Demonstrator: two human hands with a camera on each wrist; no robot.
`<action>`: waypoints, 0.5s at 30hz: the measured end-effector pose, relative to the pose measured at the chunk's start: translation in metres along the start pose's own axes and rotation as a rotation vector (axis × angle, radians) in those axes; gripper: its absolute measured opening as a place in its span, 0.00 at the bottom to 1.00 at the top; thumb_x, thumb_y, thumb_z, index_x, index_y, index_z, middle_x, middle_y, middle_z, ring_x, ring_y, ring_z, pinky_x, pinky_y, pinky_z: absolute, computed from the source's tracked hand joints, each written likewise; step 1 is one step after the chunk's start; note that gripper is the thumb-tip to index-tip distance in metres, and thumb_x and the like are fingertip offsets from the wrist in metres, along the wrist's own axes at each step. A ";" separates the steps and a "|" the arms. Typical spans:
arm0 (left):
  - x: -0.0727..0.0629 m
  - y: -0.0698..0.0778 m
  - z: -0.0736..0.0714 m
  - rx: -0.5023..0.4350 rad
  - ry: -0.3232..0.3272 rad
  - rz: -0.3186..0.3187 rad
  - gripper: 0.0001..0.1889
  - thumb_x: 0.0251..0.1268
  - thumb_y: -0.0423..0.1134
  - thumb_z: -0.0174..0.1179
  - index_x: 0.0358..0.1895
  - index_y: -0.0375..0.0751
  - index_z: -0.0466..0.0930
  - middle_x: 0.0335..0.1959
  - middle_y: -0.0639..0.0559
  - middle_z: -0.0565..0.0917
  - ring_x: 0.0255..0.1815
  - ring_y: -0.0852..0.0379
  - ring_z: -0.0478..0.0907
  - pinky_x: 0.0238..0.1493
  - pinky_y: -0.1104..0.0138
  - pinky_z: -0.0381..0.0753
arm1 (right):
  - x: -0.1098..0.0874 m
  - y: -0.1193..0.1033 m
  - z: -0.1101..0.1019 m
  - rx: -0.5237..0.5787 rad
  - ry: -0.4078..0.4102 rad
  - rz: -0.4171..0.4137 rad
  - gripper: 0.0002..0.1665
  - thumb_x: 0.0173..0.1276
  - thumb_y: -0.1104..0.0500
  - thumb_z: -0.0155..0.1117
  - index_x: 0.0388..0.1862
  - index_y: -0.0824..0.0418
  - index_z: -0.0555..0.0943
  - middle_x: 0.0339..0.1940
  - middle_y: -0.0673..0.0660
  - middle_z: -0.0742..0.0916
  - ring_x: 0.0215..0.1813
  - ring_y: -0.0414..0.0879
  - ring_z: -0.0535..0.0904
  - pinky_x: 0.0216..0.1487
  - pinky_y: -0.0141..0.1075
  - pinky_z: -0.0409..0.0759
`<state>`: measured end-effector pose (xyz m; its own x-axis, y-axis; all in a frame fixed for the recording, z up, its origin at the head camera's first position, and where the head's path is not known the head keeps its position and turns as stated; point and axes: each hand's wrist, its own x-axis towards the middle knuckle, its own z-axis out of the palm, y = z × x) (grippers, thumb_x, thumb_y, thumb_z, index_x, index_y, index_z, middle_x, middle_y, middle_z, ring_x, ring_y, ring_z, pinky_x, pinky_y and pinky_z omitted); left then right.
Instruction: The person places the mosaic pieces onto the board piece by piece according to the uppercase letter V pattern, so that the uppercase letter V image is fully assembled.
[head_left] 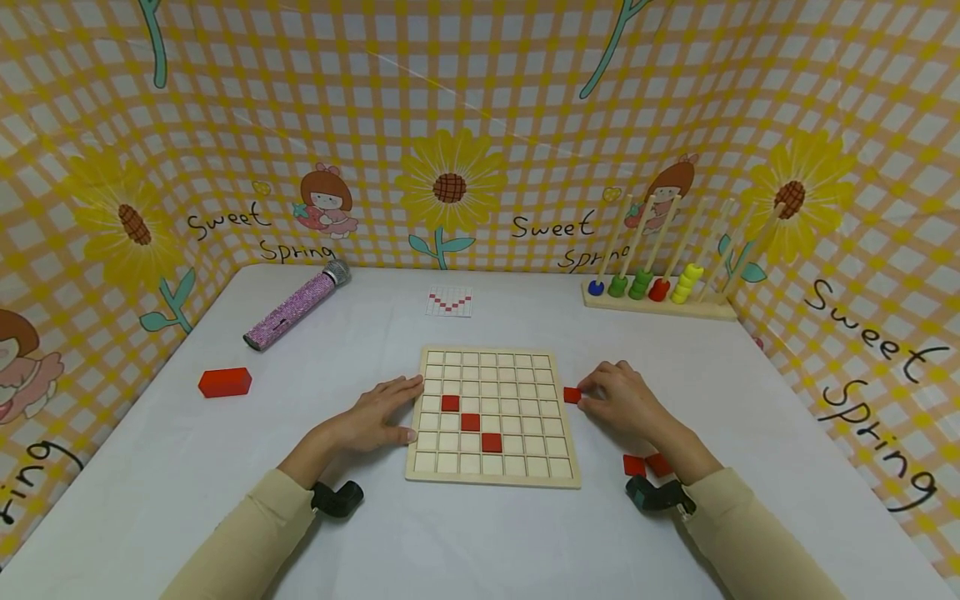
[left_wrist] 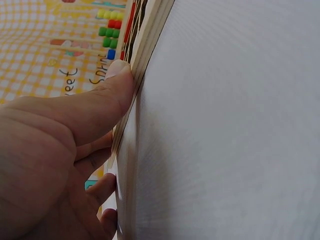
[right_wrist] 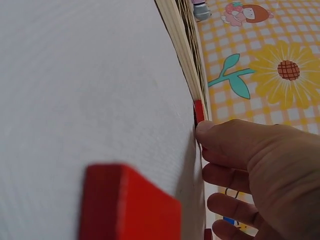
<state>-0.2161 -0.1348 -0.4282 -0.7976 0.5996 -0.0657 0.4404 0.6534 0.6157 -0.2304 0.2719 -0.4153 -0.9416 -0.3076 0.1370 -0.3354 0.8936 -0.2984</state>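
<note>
A wooden grid board [head_left: 493,468] lies on the white table, with red square tiles [head_left: 470,422] set in three of its cells along a diagonal. My left hand [head_left: 367,421] rests against the board's left side, its thumb touching the edge in the left wrist view. At the board's right side, my right hand [head_left: 618,396] pinches a red square tile [head_left: 572,395] between thumb and fingers, close beside the frame. Below the right wrist lie loose red tiles [head_left: 633,465], one of them large and blurred in the right wrist view.
Behind the board lies a small card [head_left: 450,302] with a red V pattern on a grid. A glittery pink microphone [head_left: 296,308] and a red block [head_left: 225,382] are on the left. At the back right stands a wooden bead counter [head_left: 660,307] with upright rods.
</note>
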 end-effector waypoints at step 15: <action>0.000 0.001 0.000 -0.016 0.004 -0.010 0.40 0.60 0.43 0.62 0.73 0.38 0.53 0.77 0.43 0.52 0.77 0.37 0.43 0.71 0.38 0.44 | -0.001 -0.015 -0.006 0.029 0.037 -0.033 0.13 0.57 0.56 0.70 0.40 0.59 0.85 0.41 0.56 0.84 0.47 0.53 0.71 0.47 0.45 0.70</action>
<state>-0.2159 -0.1341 -0.4281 -0.8036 0.5911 -0.0693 0.4257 0.6522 0.6272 -0.2237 0.2607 -0.4056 -0.9282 -0.3243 0.1822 -0.3679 0.8731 -0.3199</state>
